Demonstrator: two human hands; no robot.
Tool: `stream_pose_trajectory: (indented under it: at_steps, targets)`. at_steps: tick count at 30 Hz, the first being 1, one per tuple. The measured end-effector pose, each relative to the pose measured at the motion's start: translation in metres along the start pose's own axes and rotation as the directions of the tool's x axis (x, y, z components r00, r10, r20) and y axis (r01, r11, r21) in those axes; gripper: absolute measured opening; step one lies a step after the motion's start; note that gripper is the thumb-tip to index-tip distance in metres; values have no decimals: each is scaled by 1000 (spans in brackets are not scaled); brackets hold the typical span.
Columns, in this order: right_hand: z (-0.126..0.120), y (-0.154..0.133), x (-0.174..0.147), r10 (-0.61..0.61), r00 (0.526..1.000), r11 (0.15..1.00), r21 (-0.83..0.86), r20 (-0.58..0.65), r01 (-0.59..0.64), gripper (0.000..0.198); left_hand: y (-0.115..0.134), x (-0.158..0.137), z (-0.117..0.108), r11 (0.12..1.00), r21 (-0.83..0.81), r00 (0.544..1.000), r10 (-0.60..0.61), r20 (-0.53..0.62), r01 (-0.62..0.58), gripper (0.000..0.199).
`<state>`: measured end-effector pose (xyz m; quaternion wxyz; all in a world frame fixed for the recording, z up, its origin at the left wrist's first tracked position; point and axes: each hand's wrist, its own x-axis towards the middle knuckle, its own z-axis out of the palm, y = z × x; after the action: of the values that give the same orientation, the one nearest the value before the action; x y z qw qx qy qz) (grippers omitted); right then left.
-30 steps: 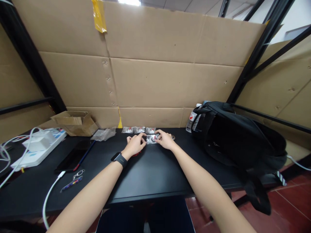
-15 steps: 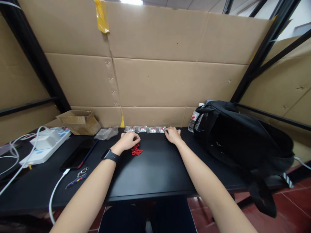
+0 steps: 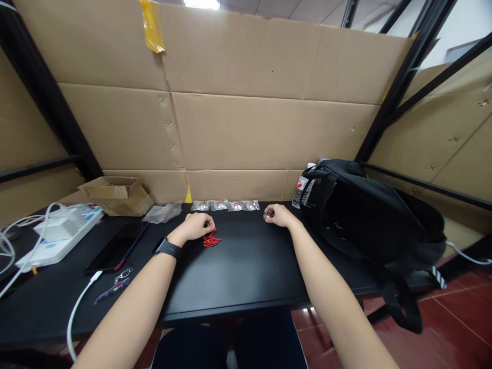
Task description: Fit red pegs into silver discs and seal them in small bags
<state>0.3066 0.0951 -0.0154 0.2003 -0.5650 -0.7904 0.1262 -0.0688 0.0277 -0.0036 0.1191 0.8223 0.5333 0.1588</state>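
Note:
My left hand [image 3: 197, 226] has its fingers curled, with thumb and fingertips pinched at the upper edge of a small heap of red cords [image 3: 211, 240] on the black table. A strand of red cord reaches up to the fingertips. My right hand [image 3: 280, 215] is closed on a small round shiny piece [image 3: 268, 216], held just above or on the tabletop; the fingers partly cover it. Between the hands and the cardboard, several clear packets [image 3: 235, 206] lie in a row, each with a round silvery piece and a touch of red.
On the left are an open cardboard box [image 3: 115, 197], empty plastic bags [image 3: 163, 211], a phone [image 3: 115, 248], a keychain [image 3: 115, 288] and a white power strip [image 3: 61, 238] with cables. A water bottle [image 3: 299, 192] and black backpack [image 3: 369, 220] stand right. Cardboard [image 3: 230, 133] walls the back.
My right hand has drawn away from the right end of the packet row and now holds a round shiny piece. My left hand has lowered to the red cords. The view has shifted slightly.

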Motion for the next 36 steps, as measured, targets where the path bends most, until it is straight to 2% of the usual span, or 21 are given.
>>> stream_pose_trajectory:
  at_steps: [4,11,14,17,21,24,26,32,36]
  targets:
    - [-1,1,-1,12,1000,1000,5,-17,-11,44,5,-1,-3,999,32,998,19,-63,-17,16]
    - [-6,-2,-3,5,999,1000,-13,-50,-6,42,9,-2,-7,998,-15,995,61,-84,-63,13]
    - [-6,-13,-5,-36,997,999,21,-75,37,39,7,-1,-6,996,-16,989,87,-117,-90,12]
    - [-4,-31,-9,-138,986,984,99,-97,147,34,8,-1,-6,991,-37,980,125,-157,-132,13]
    - [5,-61,-15,-266,960,925,256,-87,280,39,19,-1,-7,958,-227,975,134,-180,-174,23]
    - [14,-82,-21,-325,945,863,394,-44,315,46,29,-1,-3,878,-441,980,132,-152,-186,24]
    - [19,-95,-25,-345,937,812,484,-53,326,49,37,0,1,840,-509,981,135,-142,-189,23]
    - [26,-119,-33,-338,926,695,620,-166,365,50,50,3,10,853,-457,956,144,-257,-251,19]
    - [30,-125,-34,-311,929,634,685,-199,359,53,48,5,12,846,-481,947,81,-312,-230,22]
